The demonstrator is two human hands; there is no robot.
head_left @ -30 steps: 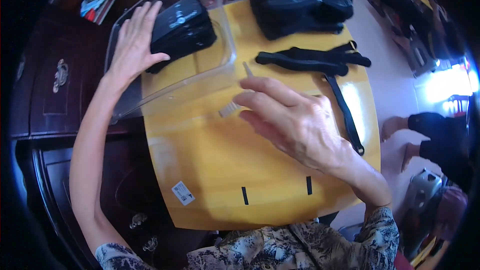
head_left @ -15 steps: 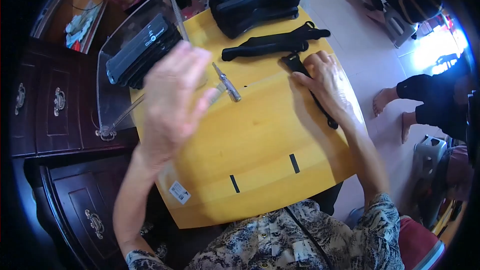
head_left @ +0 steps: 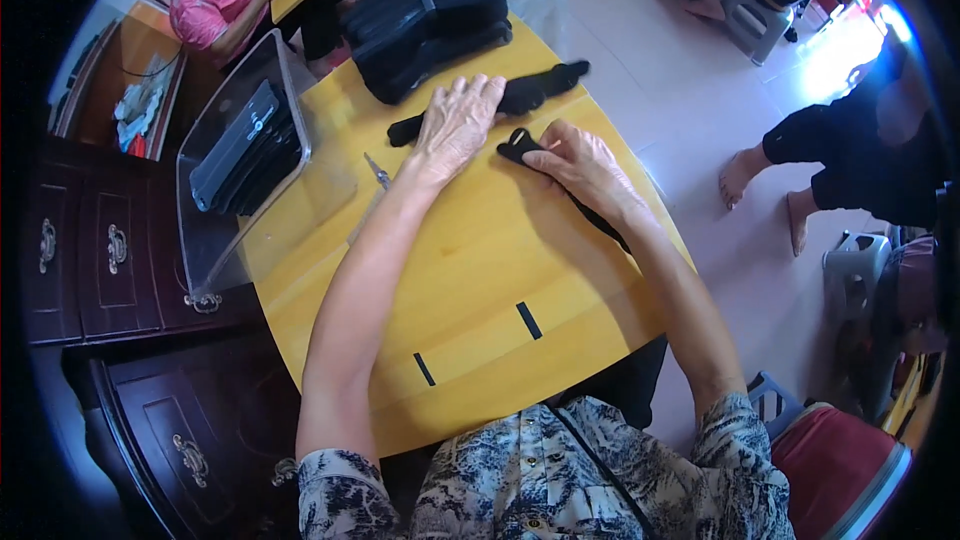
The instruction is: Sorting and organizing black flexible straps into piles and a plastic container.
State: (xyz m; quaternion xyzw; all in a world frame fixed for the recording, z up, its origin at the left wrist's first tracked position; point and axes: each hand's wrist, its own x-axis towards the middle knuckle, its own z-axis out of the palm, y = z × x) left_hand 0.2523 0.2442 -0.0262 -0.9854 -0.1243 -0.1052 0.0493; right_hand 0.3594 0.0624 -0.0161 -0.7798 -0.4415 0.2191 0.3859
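My right hand [head_left: 585,168] pinches a black strap [head_left: 517,146] near its end, which has a slot in it. The strap's tail runs back under my wrist along the table's right side. Farther off, my left hand [head_left: 460,128] lies over a small pile of black straps [head_left: 545,88], fingers stretched out across it. Its palm side is hidden, and it does not appear to grip anything. Beside my left forearm a slim pointed tool with a clear handle [head_left: 377,172] lies on the table, partly covered by the arm.
A large tied bundle of black straps [head_left: 430,25] sits at the yellow table's [head_left: 470,270] far edge. Left stands a clear plastic bin [head_left: 187,210] holding black flat packs [head_left: 245,150]. Dark wooden drawers [head_left: 150,360] flank the table. A person in pink [head_left: 215,15] works beyond.
My left hand has swung from above the table's left side across to the pile of straps. My right hand has lifted the strap's slotted end slightly. The whole view has shifted.
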